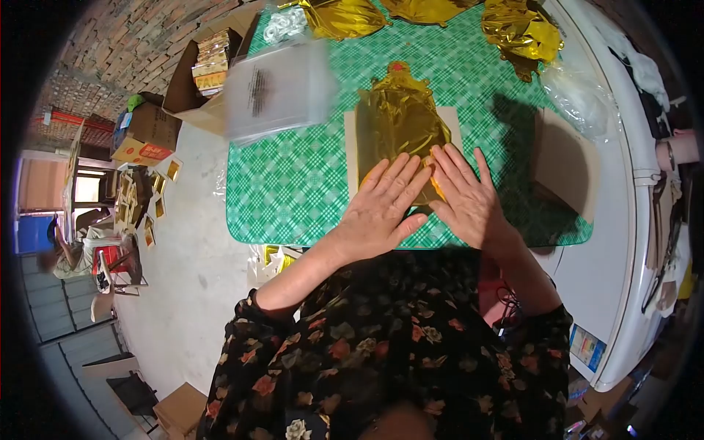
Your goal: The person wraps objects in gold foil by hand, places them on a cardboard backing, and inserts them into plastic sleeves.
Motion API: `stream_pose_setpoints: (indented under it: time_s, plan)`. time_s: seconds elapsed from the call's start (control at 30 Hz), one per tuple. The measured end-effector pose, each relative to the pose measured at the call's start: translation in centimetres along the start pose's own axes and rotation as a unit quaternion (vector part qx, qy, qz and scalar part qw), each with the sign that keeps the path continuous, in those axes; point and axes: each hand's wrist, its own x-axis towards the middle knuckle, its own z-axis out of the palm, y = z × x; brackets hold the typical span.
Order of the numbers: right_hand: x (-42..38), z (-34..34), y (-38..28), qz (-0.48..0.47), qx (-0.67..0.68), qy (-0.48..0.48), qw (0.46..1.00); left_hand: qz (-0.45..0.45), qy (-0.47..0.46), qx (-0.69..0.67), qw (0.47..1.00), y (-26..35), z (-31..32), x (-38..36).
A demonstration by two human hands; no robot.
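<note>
A flat gold foil balloon lies on a pale cardboard sheet, its scalloped top with a small red mark pointing away from me. My left hand rests palm down on the lower left part of the foil, fingers stretched out. Beside it, my right hand lies flat over the lower right part, fingers extended and slightly spread. Some orange shows at the edge of the foil between the hands. The balloon's lower end is partly hidden under both hands.
The table wears a green checked cover. Clear plastic bags are stacked at the left, near white ribbon. More gold foil lies at the back. A brown cardboard piece stands right. At far left sits another person.
</note>
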Motion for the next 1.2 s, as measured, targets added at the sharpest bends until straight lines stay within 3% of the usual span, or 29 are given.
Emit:
stream_pose_setpoints:
  time_s: [0.07,0.43,0.63,0.83,1.0,1.2]
  plan:
    - [-0.1,0.0,-0.1,0.002,0.001,-0.004,1.0,-0.008,0.003,-0.058,0.998,-0.4,-0.2,0.0]
    - [0.2,-0.1,-0.4,0.012,-0.011,-0.005,1.0,0.012,0.061,0.123,0.99,-5.6,-0.8,3.0]
    - [0.2,0.0,0.2,-0.001,0.0,-0.004,1.0,-0.001,0.05,0.141,0.989,-5.5,-0.7,3.0]
    - [3.4,1.1,2.9,0.086,-0.03,0.064,0.994,0.002,0.052,0.139,0.989,-5.8,-0.5,3.1]
    - [8.2,2.2,6.1,0.081,-0.075,0.098,0.989,-0.004,0.051,0.135,0.99,-5.7,-0.4,3.1]
    - [10.4,2.9,5.1,0.059,-0.091,0.141,0.984,0.0,0.048,0.137,0.989,-5.4,-0.6,2.8]
